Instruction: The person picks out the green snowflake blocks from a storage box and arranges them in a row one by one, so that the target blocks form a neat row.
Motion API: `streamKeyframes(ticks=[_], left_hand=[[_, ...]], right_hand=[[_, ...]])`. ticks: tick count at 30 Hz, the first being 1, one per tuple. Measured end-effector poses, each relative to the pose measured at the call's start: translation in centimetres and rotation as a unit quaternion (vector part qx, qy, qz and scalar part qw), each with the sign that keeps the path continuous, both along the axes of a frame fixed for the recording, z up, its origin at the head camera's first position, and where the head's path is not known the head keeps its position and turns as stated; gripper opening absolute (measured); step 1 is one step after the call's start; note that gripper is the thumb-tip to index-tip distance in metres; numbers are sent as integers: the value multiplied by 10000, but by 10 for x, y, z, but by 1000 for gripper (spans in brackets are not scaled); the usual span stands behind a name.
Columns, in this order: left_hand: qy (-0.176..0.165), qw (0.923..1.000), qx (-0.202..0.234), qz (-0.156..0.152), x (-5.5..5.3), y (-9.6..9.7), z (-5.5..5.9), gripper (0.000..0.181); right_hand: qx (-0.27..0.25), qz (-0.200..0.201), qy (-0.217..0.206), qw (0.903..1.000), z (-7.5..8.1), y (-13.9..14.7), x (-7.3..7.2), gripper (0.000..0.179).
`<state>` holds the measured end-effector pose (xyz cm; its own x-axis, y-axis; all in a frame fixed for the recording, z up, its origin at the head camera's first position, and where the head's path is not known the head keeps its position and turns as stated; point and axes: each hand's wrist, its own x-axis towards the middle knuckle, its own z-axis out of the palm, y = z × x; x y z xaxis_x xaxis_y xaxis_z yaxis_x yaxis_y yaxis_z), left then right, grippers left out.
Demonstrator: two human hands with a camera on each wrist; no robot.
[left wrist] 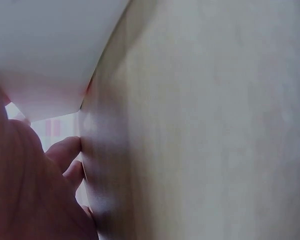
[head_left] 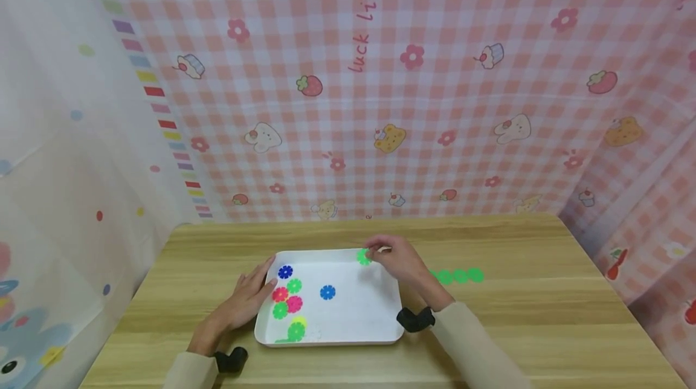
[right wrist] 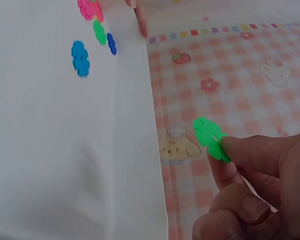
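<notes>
Head: left hand lies along left rim of tray, fingers loosely extended, probably steadying it; right hand, well apart, pinches green piece at far rim. Loose pieces mostly at tray's left; green row right of tray on wood-grain worktop, checked cloth behind.

Left wrist: fingers beside tray.

Right wrist: green piece held by edge, likely leaving notches free.
</notes>
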<state>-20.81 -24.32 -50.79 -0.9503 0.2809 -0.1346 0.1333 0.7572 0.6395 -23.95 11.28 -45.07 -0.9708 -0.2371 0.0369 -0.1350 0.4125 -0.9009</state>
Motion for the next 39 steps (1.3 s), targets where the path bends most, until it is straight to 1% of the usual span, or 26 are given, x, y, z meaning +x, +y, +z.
streamKeyframes(ticks=[6, 13, 16, 21, 27, 29, 31, 36, 39], left_hand=[[-15, 10000, 70, 14, 0, 0, 1, 66], [47, 10000, 82, -19, 2, 0, 1, 65], [47, 10000, 79, -14, 2, 0, 1, 65], [58, 10000, 73, -6, 2, 0, 1, 65], [67, 9999, 90, 12, 2, 0, 1, 64], [70, 9999, 91, 18, 2, 0, 1, 64], [79, 9999, 78, 21, 2, 0, 0, 64], [69, 10000, 69, 20, 2, 0, 0, 64], [63, 10000, 54, 40, 1, 0, 1, 65]], right_hand=[[-144, -91, -216, 9996, -3, 39, 3, 19], [-151, -588, -439, 9972, -6, 82, 7, 23], [-136, -767, -448, 9960, -4, 100, 9, 25], [31, -914, -411, 9950, -5, 132, 12, 33], [357, -1121, -385, 9923, -13, 170, 16, 40], [393, -1169, -448, 9914, -16, 181, 19, 42], [524, -1202, -396, 9906, -20, 190, 21, 43], [862, -1442, -142, 9857, -29, 210, 23, 42], [809, -1567, -176, 9842, -36, 218, 23, 42]])
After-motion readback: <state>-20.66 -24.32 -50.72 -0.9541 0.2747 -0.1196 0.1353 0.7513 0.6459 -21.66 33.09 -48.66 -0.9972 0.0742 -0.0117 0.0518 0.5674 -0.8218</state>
